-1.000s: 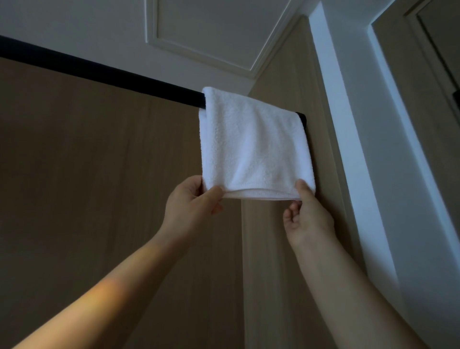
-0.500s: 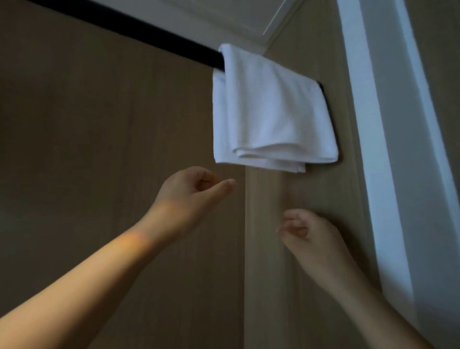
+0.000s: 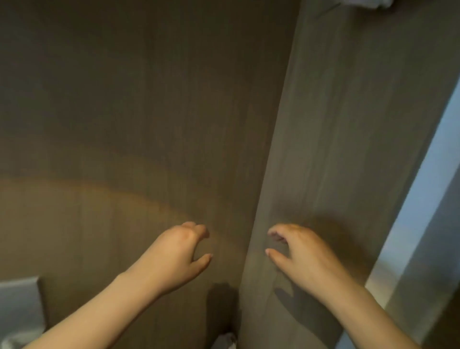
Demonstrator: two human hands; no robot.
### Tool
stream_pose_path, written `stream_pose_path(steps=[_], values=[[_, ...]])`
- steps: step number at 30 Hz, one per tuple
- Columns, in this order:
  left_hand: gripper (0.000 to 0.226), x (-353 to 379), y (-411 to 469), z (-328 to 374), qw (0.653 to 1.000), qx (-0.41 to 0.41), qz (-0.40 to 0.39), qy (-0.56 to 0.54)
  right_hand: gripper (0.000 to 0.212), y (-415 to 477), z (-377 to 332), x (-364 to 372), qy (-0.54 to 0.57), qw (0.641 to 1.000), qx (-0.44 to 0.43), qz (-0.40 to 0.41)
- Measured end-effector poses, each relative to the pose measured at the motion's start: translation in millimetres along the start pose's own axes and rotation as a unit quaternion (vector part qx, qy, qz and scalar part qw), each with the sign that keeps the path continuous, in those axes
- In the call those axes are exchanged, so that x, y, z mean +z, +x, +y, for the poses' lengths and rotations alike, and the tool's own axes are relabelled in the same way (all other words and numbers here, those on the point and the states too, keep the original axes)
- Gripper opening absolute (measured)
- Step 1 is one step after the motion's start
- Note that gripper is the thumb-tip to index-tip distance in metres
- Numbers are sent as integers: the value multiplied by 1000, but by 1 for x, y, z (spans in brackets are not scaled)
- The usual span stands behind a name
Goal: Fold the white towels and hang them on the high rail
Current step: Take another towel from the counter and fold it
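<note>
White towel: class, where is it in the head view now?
Only a sliver of the white towel shows at the top edge, right of centre, against the lighter wooden panel, above the right hand.

Only the lower edge of a white cloth towel [image 3: 371,3] showed, a blurred, rumpled sliver cut off by the top border of the view, right of centre. It hung against the paler wood-grain panel [image 3: 336,124]; its folds could not be made out.

In front of the left wall panel [image 3: 124,112], left hand [image 3: 179,256]; in front of the right wall panel [image 3: 348,124], right hand [image 3: 301,256]; apart, either side of the corner seam [image 3: 273,149]. At top right, towel [image 3: 373,3] edge, well above both. Right of that panel, frame strip [image 3: 423,199].
</note>
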State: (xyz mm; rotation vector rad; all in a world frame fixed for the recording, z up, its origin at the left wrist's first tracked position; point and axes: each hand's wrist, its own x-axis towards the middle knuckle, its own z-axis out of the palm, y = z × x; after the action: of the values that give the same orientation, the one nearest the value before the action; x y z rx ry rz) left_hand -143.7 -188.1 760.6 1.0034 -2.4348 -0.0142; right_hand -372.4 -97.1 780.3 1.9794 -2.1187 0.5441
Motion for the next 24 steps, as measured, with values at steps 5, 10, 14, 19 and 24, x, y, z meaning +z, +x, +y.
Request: stream_pose_path(steps=[5,10,14,19,24], values=[[46,51,-75,7,992,-103,-62,-23,40,-30,-5,61,10,992,-44,-115],[42,79,-150,29,969,-227,-94,-34,40,-52,-13,100,29,975,-117,-187],[37,76,-202,39,944,-305,-120,-30,37,-68,-45,124,50,956,-185,-224],[39,58,-260,34,915,-391,-100,-11,38,-81,-99,150,83,926,-256,-264],[35,41,-317,20,883,-463,-83,-8,40,-89,-165,172,103,899,-304,-297]])
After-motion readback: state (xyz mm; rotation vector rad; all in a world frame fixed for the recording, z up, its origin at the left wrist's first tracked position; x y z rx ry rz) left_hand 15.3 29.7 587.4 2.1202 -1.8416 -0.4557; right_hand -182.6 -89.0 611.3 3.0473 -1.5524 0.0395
